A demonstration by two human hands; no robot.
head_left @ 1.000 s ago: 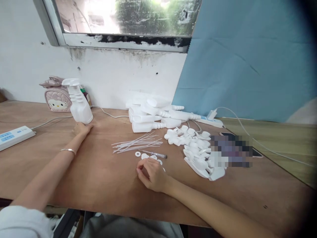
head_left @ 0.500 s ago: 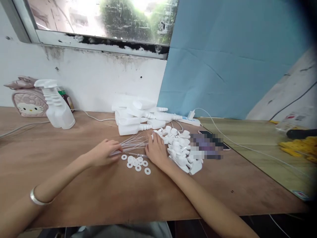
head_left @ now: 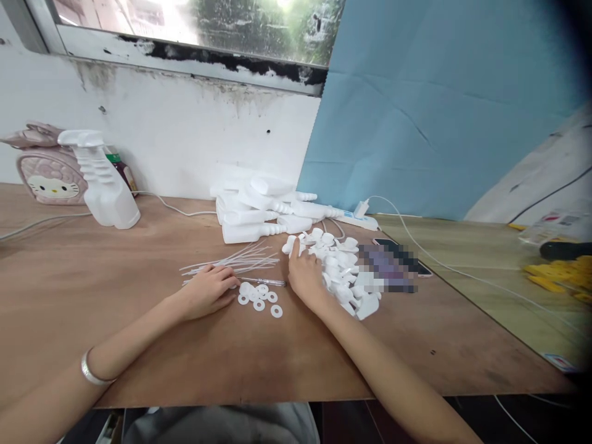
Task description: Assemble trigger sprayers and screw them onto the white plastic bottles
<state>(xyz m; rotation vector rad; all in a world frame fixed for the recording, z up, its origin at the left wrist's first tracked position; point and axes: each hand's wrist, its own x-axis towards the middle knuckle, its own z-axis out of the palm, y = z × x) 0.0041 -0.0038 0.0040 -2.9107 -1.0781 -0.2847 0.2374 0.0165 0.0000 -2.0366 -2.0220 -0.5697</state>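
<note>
Resting at straws [head_left: 252, 263]: left hand [head_left: 210, 291] | right hand [head_left: 306, 277] by white pieces [head_left: 341, 266] | screwdriver [head_left: 274, 282], washers [head_left: 252, 296] between | both grips: cannot tell

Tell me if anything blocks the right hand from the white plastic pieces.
Nothing visible does: the right hand is at the left edge of the white plastic pieces, its fingers overlapping them in view. The screwdriver lies left of the hand.

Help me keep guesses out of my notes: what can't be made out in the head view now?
All in the head view:
- Whether the left hand grips the thin white rods: its underside is hidden.
- White parts under the right hand: the hand covers them.
- Dark bottle: mostly behind the white spray bottle.
- Pixelated patch: blurred out.
- Yellow pieces: cut by the right edge.
</note>
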